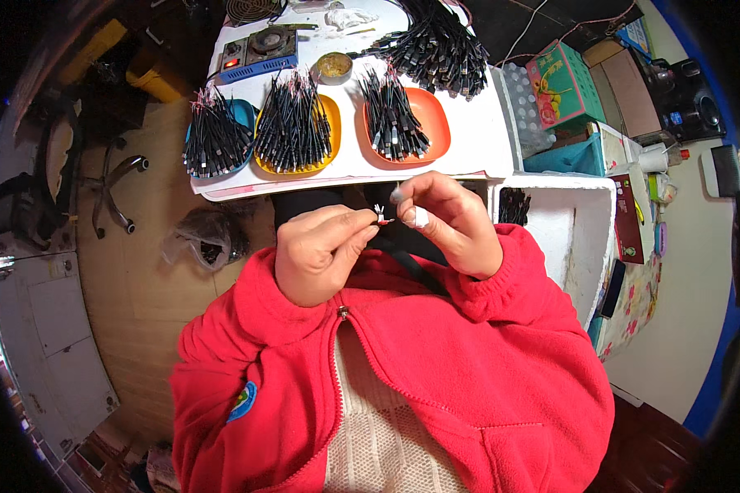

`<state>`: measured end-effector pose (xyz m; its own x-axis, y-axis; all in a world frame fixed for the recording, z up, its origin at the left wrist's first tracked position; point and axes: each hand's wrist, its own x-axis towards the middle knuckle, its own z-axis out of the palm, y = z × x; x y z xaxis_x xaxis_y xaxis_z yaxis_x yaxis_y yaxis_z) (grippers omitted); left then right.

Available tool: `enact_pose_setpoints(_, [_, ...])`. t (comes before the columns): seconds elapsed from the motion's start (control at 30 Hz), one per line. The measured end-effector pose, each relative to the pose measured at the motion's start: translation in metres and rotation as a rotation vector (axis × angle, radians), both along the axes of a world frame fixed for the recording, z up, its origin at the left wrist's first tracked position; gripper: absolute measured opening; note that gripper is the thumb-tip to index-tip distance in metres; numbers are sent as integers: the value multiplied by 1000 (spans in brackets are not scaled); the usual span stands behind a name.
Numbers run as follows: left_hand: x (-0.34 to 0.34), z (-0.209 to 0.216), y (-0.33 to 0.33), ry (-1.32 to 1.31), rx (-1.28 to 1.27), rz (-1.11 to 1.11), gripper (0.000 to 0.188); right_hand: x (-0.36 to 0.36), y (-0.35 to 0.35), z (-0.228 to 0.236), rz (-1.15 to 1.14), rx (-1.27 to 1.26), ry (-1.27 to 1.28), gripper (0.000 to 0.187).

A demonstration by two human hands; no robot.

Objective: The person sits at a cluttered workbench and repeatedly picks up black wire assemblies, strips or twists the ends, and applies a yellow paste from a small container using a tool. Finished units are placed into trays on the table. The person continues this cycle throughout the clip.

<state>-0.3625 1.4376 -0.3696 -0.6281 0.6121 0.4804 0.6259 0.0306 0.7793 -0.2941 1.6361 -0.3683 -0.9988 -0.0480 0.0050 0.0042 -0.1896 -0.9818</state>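
In front of my chest, my left hand (325, 251) is closed, with thumb and forefinger pinching a small wire end (381, 215) that shows white and red strands. What runs on from it inside the fingers is hidden. Close beside it on the right is my right hand (460, 223), its fingers curled and its thumb and forefinger apart. White tape (417, 218) wraps that thumb, and something grey covers the slightly blurred forefinger tip. Bundles of black cables lie ahead in a blue tray (244, 111), a yellow tray (334, 115) and an orange tray (437, 131).
On the white table (349, 156) stand a blue-edged burner unit (259, 53) and a small metal bowl (335, 67). A large heap of black cables (448, 49) lies at the back. At right is a white foam box (588, 189); a wheeled chair base (115, 185) stands left.
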Motion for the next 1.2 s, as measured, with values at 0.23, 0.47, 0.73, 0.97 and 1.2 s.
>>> enact_pose_setpoints(0.23, [4, 6, -3, -412, 38, -106, 11, -4, -2, 14, -96, 815, 691, 25])
enact_pose_setpoints(0.47, [9, 1, -12, -861, 112, -200, 11, 0, 0, 18, 19, 668, 488, 23])
enact_pose_setpoints(0.73, [-8, -13, -11, -1331, 288, -574, 15, 0, -2, 16, -21, 663, 554, 19])
enact_pose_setpoints(0.97, [-6, -22, -7, -1451, 390, -506, 13, -5, -2, 11, -19, 617, 515, 17])
enact_pose_setpoints(1.2, [-4, -29, -4, -1569, 469, -610, 12, -9, 1, 2, 61, 566, 536, 16])
